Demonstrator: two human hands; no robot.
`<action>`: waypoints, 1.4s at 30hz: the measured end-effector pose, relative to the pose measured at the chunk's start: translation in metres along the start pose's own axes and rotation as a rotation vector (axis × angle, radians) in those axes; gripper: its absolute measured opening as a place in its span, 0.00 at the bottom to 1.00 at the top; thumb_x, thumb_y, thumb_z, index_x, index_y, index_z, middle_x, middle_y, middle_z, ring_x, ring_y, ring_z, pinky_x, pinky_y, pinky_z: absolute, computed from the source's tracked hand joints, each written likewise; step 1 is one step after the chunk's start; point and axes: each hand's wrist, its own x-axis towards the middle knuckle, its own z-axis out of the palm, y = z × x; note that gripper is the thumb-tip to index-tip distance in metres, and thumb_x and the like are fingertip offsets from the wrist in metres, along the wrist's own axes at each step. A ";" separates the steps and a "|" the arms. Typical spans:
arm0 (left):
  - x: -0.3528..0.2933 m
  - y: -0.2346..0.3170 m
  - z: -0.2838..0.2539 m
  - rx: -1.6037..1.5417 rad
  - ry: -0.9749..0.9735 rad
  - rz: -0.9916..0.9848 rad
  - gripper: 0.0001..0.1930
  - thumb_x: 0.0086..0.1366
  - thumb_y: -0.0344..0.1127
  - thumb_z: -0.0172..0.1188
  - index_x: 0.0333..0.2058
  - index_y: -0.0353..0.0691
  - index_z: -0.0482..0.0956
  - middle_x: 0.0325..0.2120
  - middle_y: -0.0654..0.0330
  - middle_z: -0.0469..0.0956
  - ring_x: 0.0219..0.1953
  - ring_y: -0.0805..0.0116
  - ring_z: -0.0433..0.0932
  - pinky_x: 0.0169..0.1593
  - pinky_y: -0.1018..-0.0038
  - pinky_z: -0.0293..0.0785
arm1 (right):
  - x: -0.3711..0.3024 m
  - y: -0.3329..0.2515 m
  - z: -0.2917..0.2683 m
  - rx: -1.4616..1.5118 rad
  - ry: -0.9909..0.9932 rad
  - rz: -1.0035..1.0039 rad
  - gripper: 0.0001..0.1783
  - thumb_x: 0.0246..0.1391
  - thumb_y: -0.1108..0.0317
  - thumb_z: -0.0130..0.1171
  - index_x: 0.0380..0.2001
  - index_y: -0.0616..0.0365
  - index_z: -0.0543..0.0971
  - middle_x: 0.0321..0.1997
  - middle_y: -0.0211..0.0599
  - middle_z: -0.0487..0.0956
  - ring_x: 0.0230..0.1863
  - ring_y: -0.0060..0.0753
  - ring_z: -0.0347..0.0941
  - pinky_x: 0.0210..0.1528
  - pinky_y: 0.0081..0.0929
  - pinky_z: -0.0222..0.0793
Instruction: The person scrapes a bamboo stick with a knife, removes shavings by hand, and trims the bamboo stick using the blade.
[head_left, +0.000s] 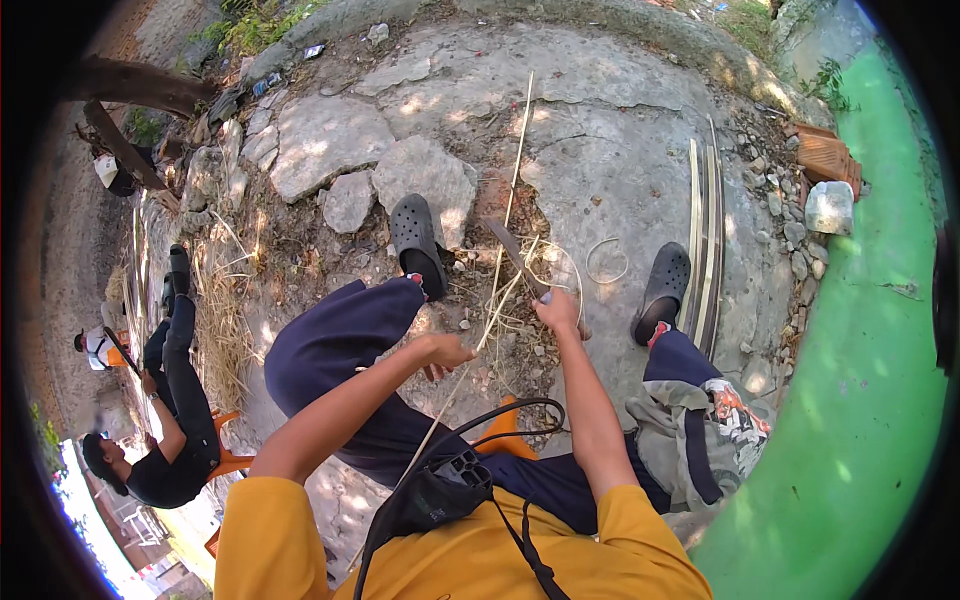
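My left hand (447, 354) is closed on a long, thin, pale strip (512, 190) that looks like split bamboo or cane. One end of the strip reaches far out over the ground, and the other runs back past my lap. In my right hand (560, 312) is a knife (516, 250) with a curved, brownish blade, gripped by its handle. The blade lies close to the strip; I cannot tell whether they touch. Curled pale shavings (560, 262) lie or hang around the blade, and a loose ring of strip (607, 261) rests on the concrete.
Several long split strips (705, 240) lie beyond my right shoe (662, 290). Broken concrete slabs (330, 145) are at the far left. A green wall (850, 380) curves along the right, near orange bricks (826, 157). Another person (165, 450) sits at the left beside dry straw (222, 330).
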 end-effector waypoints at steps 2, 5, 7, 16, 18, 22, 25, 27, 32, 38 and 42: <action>0.002 -0.001 0.025 -0.179 -0.060 0.036 0.24 0.75 0.49 0.46 0.54 0.32 0.74 0.39 0.52 0.84 0.35 0.62 0.85 0.36 0.64 0.82 | 0.002 -0.001 -0.008 -0.025 -0.137 0.047 0.32 0.45 0.43 0.69 0.44 0.61 0.82 0.51 0.54 0.81 0.52 0.55 0.78 0.56 0.47 0.72; 0.014 -0.017 0.065 -0.503 -0.005 0.179 0.21 0.77 0.47 0.42 0.46 0.32 0.74 0.30 0.58 0.79 0.22 0.68 0.77 0.25 0.70 0.74 | 0.004 0.002 -0.013 -0.013 -0.106 0.030 0.27 0.44 0.49 0.68 0.40 0.61 0.83 0.46 0.56 0.83 0.49 0.57 0.79 0.54 0.47 0.73; 0.017 -0.021 0.079 -0.764 0.118 0.307 0.21 0.78 0.45 0.40 0.42 0.32 0.75 0.21 0.63 0.69 0.11 0.77 0.59 0.15 0.74 0.55 | -0.001 0.001 -0.010 0.000 0.002 -0.004 0.24 0.43 0.52 0.66 0.38 0.60 0.84 0.41 0.54 0.84 0.46 0.56 0.80 0.51 0.45 0.75; -0.003 -0.018 0.085 -1.146 0.125 0.363 0.19 0.78 0.44 0.45 0.39 0.34 0.78 0.17 0.68 0.70 0.11 0.82 0.60 0.14 0.80 0.51 | -0.028 -0.002 -0.012 0.280 0.014 -0.053 0.21 0.43 0.55 0.65 0.35 0.62 0.84 0.30 0.53 0.83 0.34 0.53 0.81 0.41 0.42 0.76; -0.003 -0.023 0.085 -1.137 0.128 0.413 0.18 0.78 0.41 0.46 0.37 0.33 0.77 0.19 0.67 0.70 0.12 0.81 0.59 0.16 0.78 0.52 | -0.030 0.003 -0.007 0.357 -0.011 -0.034 0.20 0.44 0.57 0.65 0.34 0.63 0.83 0.27 0.47 0.82 0.29 0.46 0.79 0.36 0.38 0.75; 0.006 -0.017 0.089 -1.080 0.162 0.427 0.18 0.76 0.43 0.48 0.34 0.34 0.78 0.18 0.69 0.69 0.16 0.82 0.61 0.20 0.79 0.59 | -0.017 0.014 0.001 0.729 -0.336 0.247 0.18 0.44 0.57 0.65 0.34 0.61 0.84 0.29 0.50 0.83 0.33 0.53 0.81 0.39 0.42 0.75; 0.015 -0.012 0.091 -1.076 0.185 0.396 0.17 0.77 0.44 0.48 0.36 0.36 0.73 0.15 0.72 0.59 0.11 0.83 0.53 0.14 0.79 0.45 | -0.026 -0.003 0.004 0.260 -0.013 0.157 0.18 0.47 0.59 0.64 0.38 0.60 0.84 0.33 0.53 0.84 0.38 0.56 0.82 0.42 0.44 0.76; 0.016 -0.012 0.090 -1.088 0.165 0.388 0.17 0.77 0.45 0.47 0.35 0.37 0.72 0.14 0.73 0.59 0.11 0.83 0.52 0.14 0.78 0.44 | -0.036 -0.017 -0.011 0.146 0.043 0.120 0.19 0.47 0.58 0.64 0.39 0.59 0.84 0.35 0.54 0.84 0.40 0.57 0.81 0.44 0.46 0.76; 0.028 -0.009 0.087 -0.945 0.212 0.394 0.17 0.77 0.46 0.45 0.33 0.40 0.71 0.14 0.73 0.57 0.12 0.82 0.48 0.15 0.77 0.44 | -0.052 -0.008 -0.022 0.090 0.055 0.004 0.22 0.43 0.54 0.65 0.41 0.55 0.85 0.33 0.53 0.84 0.39 0.60 0.81 0.44 0.48 0.77; 0.042 -0.024 0.097 -0.578 0.491 0.428 0.21 0.74 0.43 0.45 0.29 0.34 0.79 0.20 0.51 0.75 0.25 0.56 0.76 0.35 0.60 0.71 | -0.057 0.003 -0.030 -0.016 -0.057 -0.217 0.23 0.43 0.55 0.64 0.42 0.54 0.85 0.35 0.55 0.83 0.41 0.61 0.80 0.46 0.49 0.77; 0.015 -0.026 0.105 -0.393 0.637 0.657 0.17 0.77 0.44 0.43 0.31 0.43 0.73 0.14 0.72 0.59 0.13 0.81 0.54 0.17 0.75 0.50 | -0.027 0.025 -0.042 -0.058 0.004 -0.142 0.21 0.44 0.56 0.63 0.42 0.52 0.85 0.35 0.55 0.83 0.39 0.60 0.80 0.45 0.48 0.76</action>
